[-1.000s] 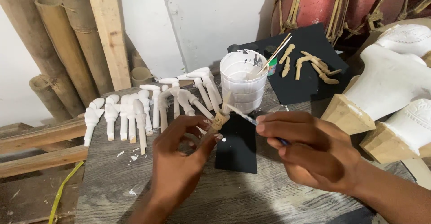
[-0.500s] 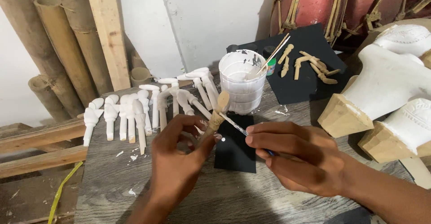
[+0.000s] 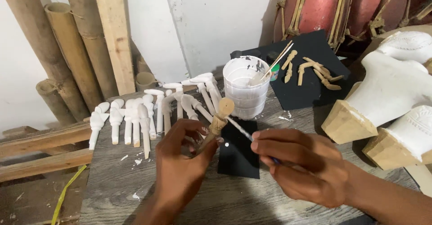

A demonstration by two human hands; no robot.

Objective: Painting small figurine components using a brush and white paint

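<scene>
Item: bare carved wooden peg held for brushwork over a grey plank tabletop [image 3: 135,193].

Large white-coated carvings on raw wood blocks [image 3: 387,90], right; row of white-coated pegs [image 3: 148,112] laid out apart, probably drying; ribbed white plastic cup [image 3: 245,87] within reach. Left hand [image 3: 180,166] closed on the bare peg [image 3: 218,119], tilted up; right hand [image 3: 301,166] pinches a thin brush [image 3: 240,130], tip touching it.

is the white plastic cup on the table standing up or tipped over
Upright. The white cup stands on its base on the grey table, its open mouth facing up, with thin sticks leaning out over its rim.
</scene>
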